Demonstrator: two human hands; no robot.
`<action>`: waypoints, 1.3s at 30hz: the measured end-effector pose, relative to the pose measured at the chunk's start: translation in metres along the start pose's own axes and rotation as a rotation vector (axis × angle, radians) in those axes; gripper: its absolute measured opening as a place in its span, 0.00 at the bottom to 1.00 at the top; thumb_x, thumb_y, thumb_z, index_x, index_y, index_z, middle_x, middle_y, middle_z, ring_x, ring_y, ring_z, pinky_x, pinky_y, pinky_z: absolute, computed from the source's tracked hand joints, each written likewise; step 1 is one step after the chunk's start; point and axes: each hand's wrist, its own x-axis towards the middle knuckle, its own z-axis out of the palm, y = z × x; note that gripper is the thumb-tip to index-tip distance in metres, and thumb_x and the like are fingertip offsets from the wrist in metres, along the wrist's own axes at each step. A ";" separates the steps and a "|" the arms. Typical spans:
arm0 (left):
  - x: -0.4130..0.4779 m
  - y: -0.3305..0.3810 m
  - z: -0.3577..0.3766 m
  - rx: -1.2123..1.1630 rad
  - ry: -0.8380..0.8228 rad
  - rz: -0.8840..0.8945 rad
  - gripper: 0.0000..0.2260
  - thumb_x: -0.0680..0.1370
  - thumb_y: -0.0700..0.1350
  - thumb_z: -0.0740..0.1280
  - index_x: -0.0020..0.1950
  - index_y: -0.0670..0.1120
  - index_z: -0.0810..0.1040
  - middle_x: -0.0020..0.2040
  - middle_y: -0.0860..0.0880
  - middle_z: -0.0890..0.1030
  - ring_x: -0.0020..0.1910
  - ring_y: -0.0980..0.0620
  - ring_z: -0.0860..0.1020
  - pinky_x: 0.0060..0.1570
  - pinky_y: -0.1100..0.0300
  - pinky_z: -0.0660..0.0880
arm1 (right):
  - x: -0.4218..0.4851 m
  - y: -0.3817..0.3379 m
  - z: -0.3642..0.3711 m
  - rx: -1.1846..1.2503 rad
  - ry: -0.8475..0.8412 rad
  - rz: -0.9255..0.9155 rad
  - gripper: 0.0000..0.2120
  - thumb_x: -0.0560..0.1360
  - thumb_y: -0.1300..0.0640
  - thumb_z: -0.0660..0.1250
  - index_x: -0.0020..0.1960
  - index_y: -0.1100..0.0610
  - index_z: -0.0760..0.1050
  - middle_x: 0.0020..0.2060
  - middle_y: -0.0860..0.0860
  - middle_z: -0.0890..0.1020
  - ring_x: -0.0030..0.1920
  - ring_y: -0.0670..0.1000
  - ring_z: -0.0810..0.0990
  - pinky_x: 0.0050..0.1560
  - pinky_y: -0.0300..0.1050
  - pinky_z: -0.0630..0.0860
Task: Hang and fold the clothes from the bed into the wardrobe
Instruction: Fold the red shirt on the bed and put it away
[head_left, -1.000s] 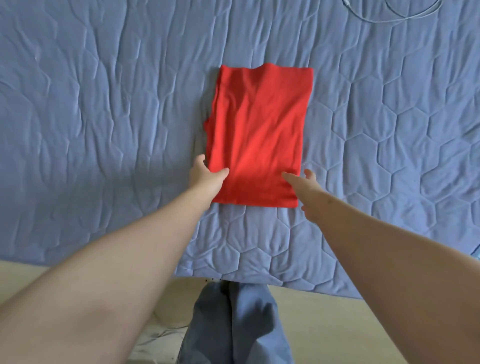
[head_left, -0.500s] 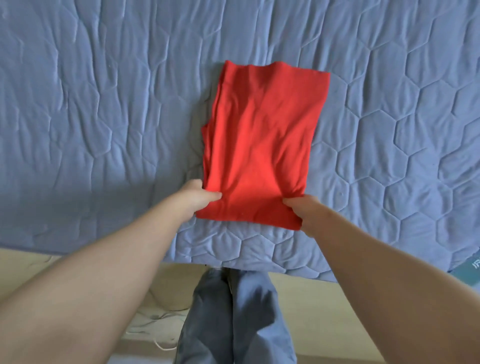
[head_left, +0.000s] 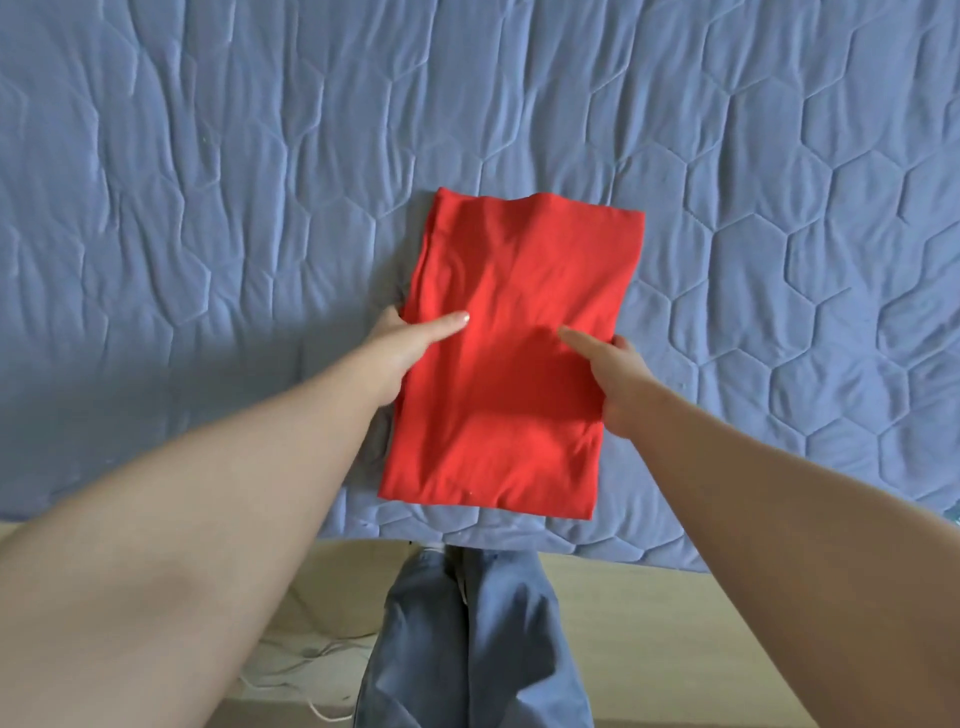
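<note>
Against half a second ago: red garment (head_left: 519, 415) drawn closer to the near edge of the blue bedspread (head_left: 208, 208), hem now just short of that edge rather than set back from it. Both hands gone from the two near corners up to the middle of the long sides.

Bedspread by far the widest surface: matte cloth quilted in hexagons, seams sunk between soft puffed cells, more puckered and wrinkled on the left than on the right.

Garment lying flat on it, folded into a long rectangle, far end leaning slightly to the right. Smooth thin knit with shallow creases fanning down from the far edge; that edge a little wavy, stacked layers showing along the left side, near corners square.

Below the bed edge, faded blue jeans (head_left: 467, 649), coarse denim with a centre seam, over a pale wooden floor (head_left: 675, 623) with a thin white cable (head_left: 291, 670) looping across it.

Left hand (head_left: 400, 343) gripping the garment's left side: left thumb (head_left: 447, 325) laid straight on top, fingers tucked beneath the edge and mostly hidden. Right hand (head_left: 623, 379) gripping the right side likewise: right thumb (head_left: 576, 340) flat on the cloth, pointing inward, fingers wrapped under the edge, only knuckles visible. Bare forearms reaching in from both lower corners.
</note>
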 end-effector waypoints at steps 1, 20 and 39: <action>0.005 0.004 0.002 -0.036 0.038 0.030 0.38 0.61 0.53 0.79 0.66 0.45 0.68 0.60 0.46 0.78 0.54 0.47 0.79 0.57 0.48 0.75 | 0.006 -0.003 0.002 0.041 0.000 0.012 0.26 0.69 0.52 0.74 0.63 0.58 0.71 0.53 0.54 0.81 0.48 0.53 0.80 0.54 0.51 0.78; -0.046 0.137 -0.039 -0.246 -0.168 0.329 0.04 0.73 0.45 0.70 0.47 0.47 0.80 0.38 0.52 0.85 0.38 0.57 0.83 0.40 0.64 0.78 | -0.060 -0.147 0.004 0.228 -0.216 -0.224 0.04 0.72 0.61 0.67 0.38 0.56 0.77 0.27 0.49 0.82 0.31 0.47 0.81 0.43 0.41 0.79; -0.082 -0.052 -0.035 0.218 -0.027 0.183 0.11 0.76 0.50 0.67 0.57 0.48 0.78 0.47 0.52 0.80 0.47 0.56 0.78 0.44 0.68 0.71 | -0.069 0.037 -0.018 -0.123 -0.052 -0.062 0.07 0.72 0.65 0.69 0.39 0.57 0.74 0.32 0.50 0.79 0.32 0.46 0.77 0.25 0.30 0.72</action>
